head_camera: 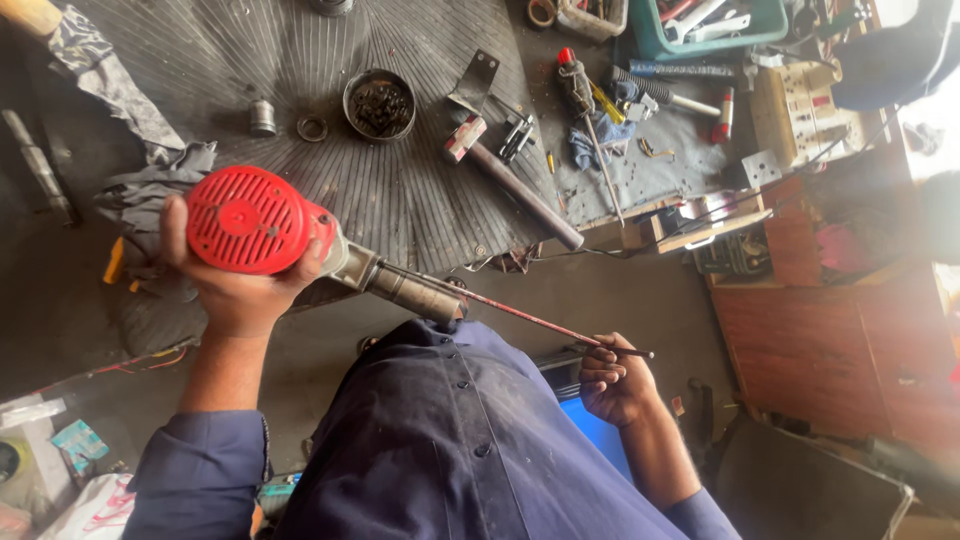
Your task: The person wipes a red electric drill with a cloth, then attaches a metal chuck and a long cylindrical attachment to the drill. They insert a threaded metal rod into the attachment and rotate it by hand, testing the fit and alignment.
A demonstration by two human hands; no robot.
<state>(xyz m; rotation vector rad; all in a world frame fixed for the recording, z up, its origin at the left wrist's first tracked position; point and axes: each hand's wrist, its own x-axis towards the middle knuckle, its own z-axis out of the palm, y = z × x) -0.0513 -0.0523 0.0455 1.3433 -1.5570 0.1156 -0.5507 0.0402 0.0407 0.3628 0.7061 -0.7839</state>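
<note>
**Heat gun and thin rod held over a cluttered workshop floor**

The fingers (178,232) of the left hand (235,290) are wrapped tight around the red heat gun (250,220), thumb curling over its right side, so this hand is closed on the tool's round body. The fingers (598,366) of the right hand (615,385) are curled narrow, pinching the near end of a thin dark-red rod (520,315).

The ribbed rubber mat (300,60) is the largest thing in view, filling the field from about 10 to 12 o'clock. The person's dark blue shirt (450,440) fills the 6 o'clock part. A reddish wooden cabinet (820,340) stands at 3 o'clock, and a teal tray (655,40) of tools sits at 1 o'clock.

The heat gun lies at 9 o'clock, its metal nozzle (410,288) pointing toward the centre. The rod runs from just by the nozzle tip toward 4 o'clock, ending past the right hand.

On the mat, a hammer (515,180) with a long dark handle lies slanted just above centre. A grey rag (150,190) is bunched beside the heat gun at 9 o'clock. A round tin (380,103) of small dark parts sits toward 11 o'clock, with a small metal cylinder (262,118) and a ring (312,128) to its left.
</note>
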